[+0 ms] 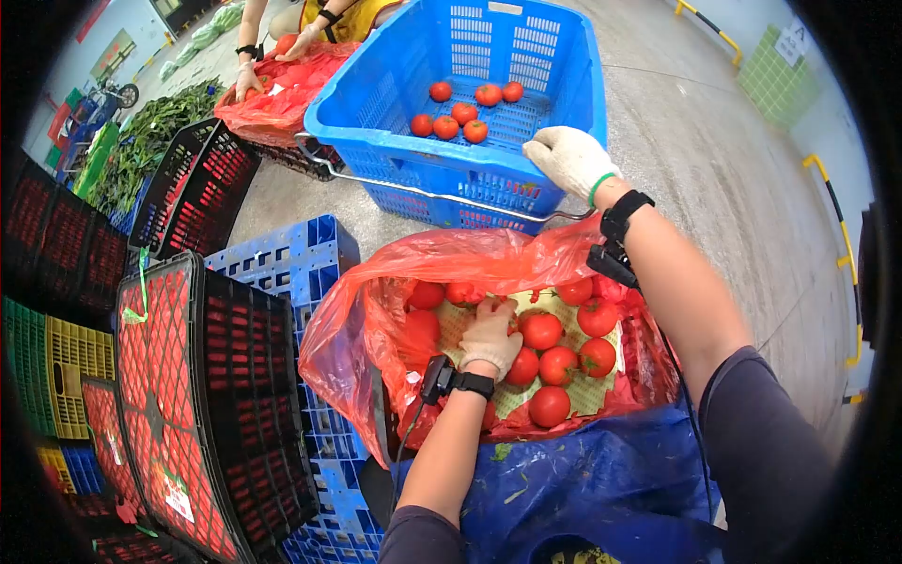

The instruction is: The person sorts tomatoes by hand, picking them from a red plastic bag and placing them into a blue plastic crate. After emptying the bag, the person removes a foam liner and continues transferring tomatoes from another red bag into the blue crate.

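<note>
My left hand (490,338), in a pale knit glove, reaches into a red plastic bag (348,291). Its fingers are bent around a tomato that shows only in part between thumb and forefinger. More tomatoes (558,366) lie beside it on a patterned paper liner (584,397). My right hand (571,163), gloved too, is closed above the near right rim of a blue crate (395,141). Whatever its fingers hold, if anything, is hidden. Several tomatoes (464,113) rest on that crate's floor. Both wrists wear black straps with small devices.
A metal bar handle (432,195) crosses the blue crate's near side. Black crates (254,395) stand to the left beside a blue pallet (324,282). Across from me, another person's gloved hands (299,45) work in a second red bag (272,108). Leafy greens (164,136) lie beyond.
</note>
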Demonstrator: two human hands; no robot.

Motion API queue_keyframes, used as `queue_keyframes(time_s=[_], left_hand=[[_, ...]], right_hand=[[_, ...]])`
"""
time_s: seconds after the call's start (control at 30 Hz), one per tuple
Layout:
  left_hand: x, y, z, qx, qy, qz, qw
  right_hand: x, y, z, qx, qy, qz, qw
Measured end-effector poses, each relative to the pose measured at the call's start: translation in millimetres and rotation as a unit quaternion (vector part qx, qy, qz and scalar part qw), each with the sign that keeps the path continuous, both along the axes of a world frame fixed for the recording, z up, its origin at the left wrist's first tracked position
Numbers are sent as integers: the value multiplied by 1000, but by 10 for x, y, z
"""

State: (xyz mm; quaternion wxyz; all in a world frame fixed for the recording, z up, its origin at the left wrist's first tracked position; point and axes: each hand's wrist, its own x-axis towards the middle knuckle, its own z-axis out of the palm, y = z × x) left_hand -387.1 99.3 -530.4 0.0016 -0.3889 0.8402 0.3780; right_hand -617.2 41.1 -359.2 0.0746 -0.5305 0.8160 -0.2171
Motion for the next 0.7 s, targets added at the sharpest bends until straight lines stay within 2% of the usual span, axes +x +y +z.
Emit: queue_keyframes(time_s=[0.03, 0.1, 0.13, 0.17, 0.2, 0.23, 0.27, 0.3, 0.37, 0.43, 0.5, 0.53, 0.57, 0.63, 0.67, 0.7], left_hand=[[-21, -4, -9, -1, 2, -3, 1000], [-31, -27, -14, 20, 35, 46, 998], [-18, -23, 165, 68, 29, 80, 994], [-19, 7, 254, 66, 28, 78, 994], [-4, 46, 313, 273, 189, 216, 918], [20, 65, 334, 452, 334, 336, 756], [78, 46, 315, 533, 369, 351, 676], [155, 28, 382, 528, 369, 354, 678], [294, 56, 654, 677, 419, 260, 547], [306, 113, 811, 663, 406, 280, 563], [349, 147, 882, 711, 389, 270, 520], [276, 211, 1159, 684, 350, 328, 550], [270, 231, 1107, 683, 349, 328, 551], [304, 257, 958, 568, 309, 325, 690], [385, 216, 931, 536, 257, 279, 754], [411, 223, 861, 534, 256, 280, 755]], right_hand=[[15, 11, 16, 23, 5, -25, 999], [-34, 43, -19, -2, -5, -14, 1000], [-34, 82, -20, -52, -47, -3, 998], [-29, 137, -30, -102, -90, 5, 991], [1, 227, -40, -103, -93, 2, 990], [63, 341, -37, -152, -158, 10, 976], [155, 456, -34, -201, -222, 20, 954], [259, 566, -56, -249, -285, 32, 925], [503, 899, -188, -245, -242, 85, 935], [774, 1201, -227, -113, -361, 148, 914], [1001, 1353, -318, -42, -396, 205, 894], [1036, 1383, -257, 45, -402, 228, 886], [1058, 1395, -404, 3, -410, 222, 885], [1057, 1402, -375, 51, -577, 125, 805], [1048, 1397, -430, 15, -597, 113, 794], [1029, 1403, -500, -21, -616, 101, 781]])
